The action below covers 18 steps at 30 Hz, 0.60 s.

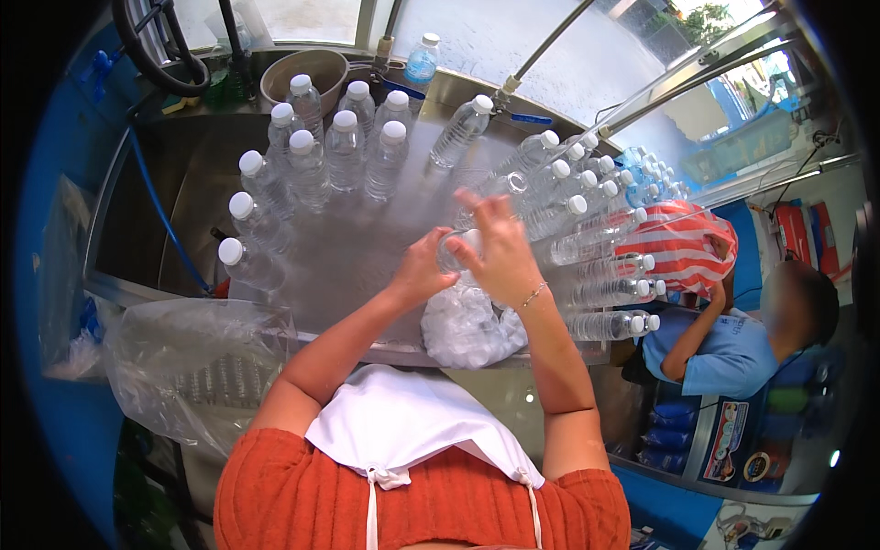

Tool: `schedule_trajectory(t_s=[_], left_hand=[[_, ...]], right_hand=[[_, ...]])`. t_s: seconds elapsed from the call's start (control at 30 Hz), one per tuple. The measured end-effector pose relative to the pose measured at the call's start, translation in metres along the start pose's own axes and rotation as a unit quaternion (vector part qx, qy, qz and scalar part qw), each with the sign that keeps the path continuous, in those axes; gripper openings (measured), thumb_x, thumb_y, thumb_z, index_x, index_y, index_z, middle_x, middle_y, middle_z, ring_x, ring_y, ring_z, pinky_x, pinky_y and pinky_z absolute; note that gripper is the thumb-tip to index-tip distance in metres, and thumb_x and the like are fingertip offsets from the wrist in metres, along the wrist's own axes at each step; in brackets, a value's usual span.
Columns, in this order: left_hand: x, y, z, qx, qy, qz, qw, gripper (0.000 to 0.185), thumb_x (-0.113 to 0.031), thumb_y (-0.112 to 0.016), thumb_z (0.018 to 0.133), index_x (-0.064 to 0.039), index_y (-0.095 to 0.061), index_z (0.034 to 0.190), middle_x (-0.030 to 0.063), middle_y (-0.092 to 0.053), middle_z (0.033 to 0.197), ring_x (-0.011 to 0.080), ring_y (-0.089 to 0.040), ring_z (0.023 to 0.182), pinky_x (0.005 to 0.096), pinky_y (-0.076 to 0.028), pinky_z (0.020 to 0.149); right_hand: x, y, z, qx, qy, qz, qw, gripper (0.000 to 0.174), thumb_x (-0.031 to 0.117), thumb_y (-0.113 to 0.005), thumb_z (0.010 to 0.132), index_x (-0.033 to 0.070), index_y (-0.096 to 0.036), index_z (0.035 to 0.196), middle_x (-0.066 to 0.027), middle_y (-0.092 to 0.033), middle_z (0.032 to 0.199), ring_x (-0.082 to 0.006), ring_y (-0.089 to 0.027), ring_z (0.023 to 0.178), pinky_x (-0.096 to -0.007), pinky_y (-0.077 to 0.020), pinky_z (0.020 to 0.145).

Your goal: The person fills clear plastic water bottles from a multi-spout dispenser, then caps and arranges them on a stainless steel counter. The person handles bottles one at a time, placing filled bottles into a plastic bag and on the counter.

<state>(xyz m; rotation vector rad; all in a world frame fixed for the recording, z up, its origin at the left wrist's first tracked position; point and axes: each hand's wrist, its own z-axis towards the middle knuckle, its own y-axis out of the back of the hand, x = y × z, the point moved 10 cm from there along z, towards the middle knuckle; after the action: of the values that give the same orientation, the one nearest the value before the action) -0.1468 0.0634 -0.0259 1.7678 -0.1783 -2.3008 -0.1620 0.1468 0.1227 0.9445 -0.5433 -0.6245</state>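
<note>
My left hand [425, 268] is wrapped around a clear plastic bottle [449, 257], which is seen almost from above. Over its top is my right hand [505, 254], blurred, with its thumb at the bottle's mouth and the fingers stretched out. A white cap [473, 238] shows faintly between that thumb and the fingers; whether they grip it is unclear. Just beyond, an uncapped bottle [514, 183] stands among others. Close to my body, a clear bag of white caps [467, 326] rests at the front edge of the steel counter [337, 258].
Capped bottles [344, 141] stand in an arc at the left, and more [598, 289] crowd the right. Left of the counter is a steel sink [172, 185] with a blue hose [152, 199]. A plastic bag [199, 371] hangs in front. A person [729, 344] at right handles a striped bag [680, 247].
</note>
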Motion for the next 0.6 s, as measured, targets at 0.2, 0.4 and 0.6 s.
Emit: schedule_trajectory(t_s=[0.2, 0.4, 0.6], left_hand=[[0.026, 0.074, -0.001, -0.142, -0.064, -0.011, 0.988, 0.068, -0.015, -0.082, 0.064, -0.005, -0.048, 0.122, 0.0198, -0.063, 0.106, 0.0381, -0.062, 0.099, 0.0413, -0.049, 0.085], [0.056, 0.112, -0.006, -0.170, 0.003, 0.038, 0.985, 0.076, -0.017, -0.084, 0.064, -0.008, -0.042, 0.127, 0.0182, -0.060, 0.111, 0.0374, -0.061, 0.101, 0.0419, -0.048, 0.087], [0.015, 0.122, -0.012, -0.214, -0.040, 0.094, 0.971, 0.087, -0.016, -0.084, 0.063, -0.006, -0.037, 0.135, 0.0187, -0.047, 0.133, 0.0371, -0.049, 0.120, 0.0439, -0.041, 0.101]], right_hand=[[-0.119, -0.041, 0.001, -0.106, -0.243, 0.076, 0.961, 0.059, 0.041, -0.074, 0.082, -0.001, -0.053, 0.118, -0.0139, -0.063, 0.096, -0.0272, -0.064, 0.078, -0.0389, -0.0512, 0.070], [-0.149, -0.027, 0.012, -0.131, -0.241, 0.119, 0.954, 0.068, 0.046, -0.079, 0.075, -0.002, -0.050, 0.116, -0.0159, -0.067, 0.085, -0.0295, -0.068, 0.079, -0.0393, -0.0527, 0.070], [-0.138, -0.010, 0.025, -0.152, -0.196, 0.114, 0.962, 0.063, 0.045, -0.077, 0.078, -0.003, -0.051, 0.109, -0.0170, -0.069, 0.091, -0.0301, -0.070, 0.085, -0.0376, -0.0540, 0.074]])
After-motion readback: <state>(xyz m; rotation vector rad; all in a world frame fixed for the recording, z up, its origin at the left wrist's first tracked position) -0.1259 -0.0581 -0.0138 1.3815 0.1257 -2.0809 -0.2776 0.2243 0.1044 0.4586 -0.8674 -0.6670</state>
